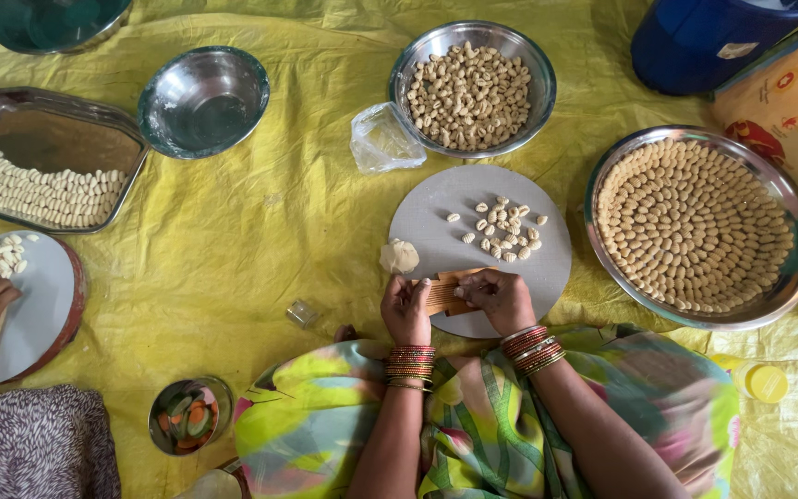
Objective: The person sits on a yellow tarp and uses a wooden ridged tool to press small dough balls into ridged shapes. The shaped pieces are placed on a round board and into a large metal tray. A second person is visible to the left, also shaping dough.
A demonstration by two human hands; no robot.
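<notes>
Shaping dough on the ridged board

My left hand grips the ridged wooden board at the grey disc's near edge; my right hand fingers press closed on it. Dough lump just left looks soft, light, best pinched gently.

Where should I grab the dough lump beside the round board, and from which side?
Pinch the dough lump across its sides, coming from above and the left: it lies low on the yellow sheet, its right edge against the board, its left clear.
</notes>
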